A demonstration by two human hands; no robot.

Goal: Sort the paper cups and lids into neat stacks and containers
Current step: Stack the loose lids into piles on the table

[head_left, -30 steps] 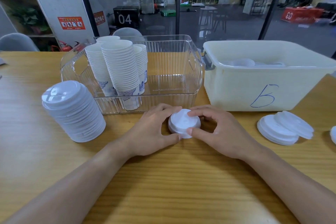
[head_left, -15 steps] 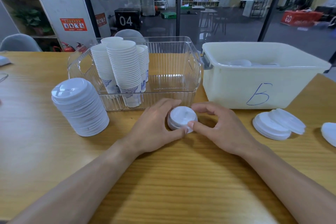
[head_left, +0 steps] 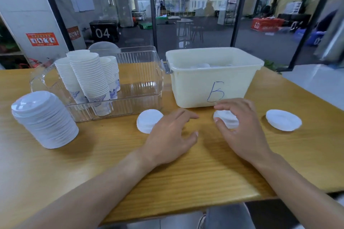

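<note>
1. Your right hand (head_left: 242, 126) curls over a small stack of lids (head_left: 228, 119), thumb and fingers closing round it, on the table (head_left: 204, 173) just near of the white bin (head_left: 214, 80).
2. Your left hand (head_left: 171, 135) hovers with fingers spread, holding nothing, its far left edge overlapping another small lid stack (head_left: 148, 120).
3. A tall lid stack (head_left: 44, 119) stands at the left.
4. Stacked paper cups (head_left: 89, 74) sit in the left end of the clear bin (head_left: 141, 80).
5. More lids (head_left: 283, 120) lie at the right, apart from your hand.
</note>
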